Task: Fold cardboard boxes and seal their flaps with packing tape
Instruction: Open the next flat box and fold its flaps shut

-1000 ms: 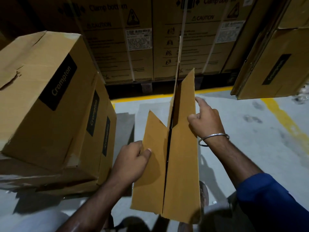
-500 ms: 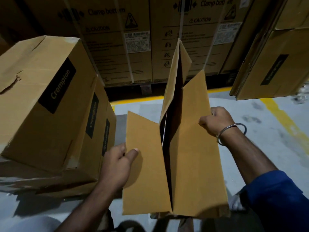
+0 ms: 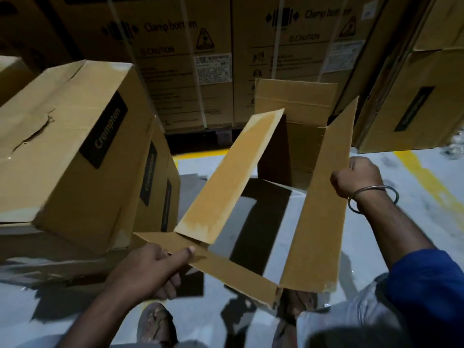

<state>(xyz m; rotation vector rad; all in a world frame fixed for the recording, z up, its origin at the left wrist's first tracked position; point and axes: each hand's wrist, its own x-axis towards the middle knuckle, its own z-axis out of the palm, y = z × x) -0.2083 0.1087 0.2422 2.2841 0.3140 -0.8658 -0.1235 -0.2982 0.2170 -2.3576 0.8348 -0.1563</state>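
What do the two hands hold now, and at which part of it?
Both hold one unfolded cardboard box. The left hand pinches the near flap at its left corner; the right hand grips the outer edge of the right side panel.

matt cardboard box (image 3: 319,222), shiny metal bangle (image 3: 371,197)

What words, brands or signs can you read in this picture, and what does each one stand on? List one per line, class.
"Crompton": black label on the closed box at left.
"Clamp bottom": large stacked cartons behind, printed twice.
"CAUTION": same cartons, beside a warning triangle, also twice.
White sticker on those cartons: too small to read.
Black label on the right-hand box: blurred, unreadable.
The open box in the left hand and right hand: no text.
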